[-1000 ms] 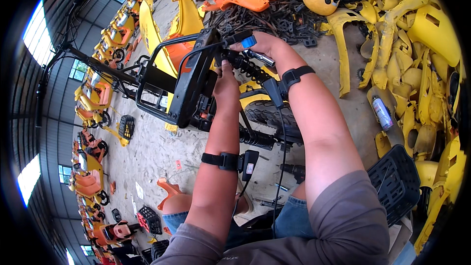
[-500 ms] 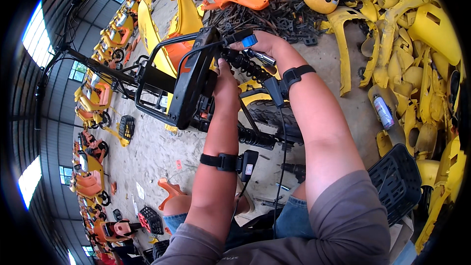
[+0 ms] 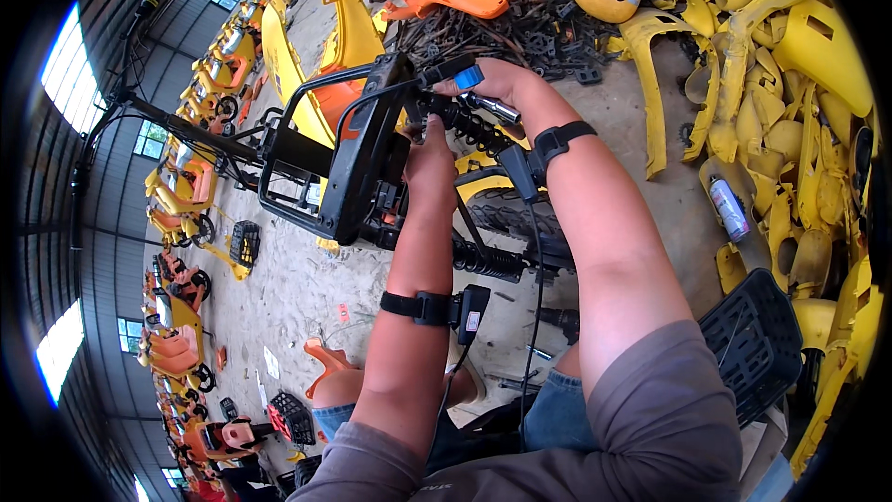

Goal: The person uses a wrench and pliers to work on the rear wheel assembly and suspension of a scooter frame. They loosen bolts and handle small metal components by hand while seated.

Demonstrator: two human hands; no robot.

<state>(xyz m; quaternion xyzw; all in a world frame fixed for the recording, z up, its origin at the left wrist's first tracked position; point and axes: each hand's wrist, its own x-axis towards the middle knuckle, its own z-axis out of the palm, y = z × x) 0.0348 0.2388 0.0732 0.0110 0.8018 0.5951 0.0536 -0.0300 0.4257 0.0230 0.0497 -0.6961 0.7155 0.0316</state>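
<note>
An upended scooter frame with a black rear rack point(image 3: 358, 163) stands in front of me. My left hand point(image 3: 429, 160) is closed beside the rack, thumb up near the upper end of a black coil-spring shock absorber point(image 3: 478, 138); what its fingers hold is hidden behind the hand. Reaching over from the right, my right hand point(image 3: 497, 81) is curled at the top of that shock absorber. A chrome cylindrical tool point(image 3: 497, 109) protrudes beneath it, and a blue piece point(image 3: 468, 77) sits by its fingers. The fingertips are out of sight. Below lies the black tyre point(image 3: 516, 218).
Yellow body panels point(image 3: 743, 102) are heaped at the right, with a spray can point(image 3: 728, 209) and a black basket point(image 3: 753, 344) nearer me. Dark metal parts point(image 3: 530, 37) are piled at the back. Orange-and-yellow scooters point(image 3: 177, 316) line the left side.
My left thumb and hand have shifted slightly right and down, away from the rack. My right hand stays nearly in place. The whole view has moved a little.
</note>
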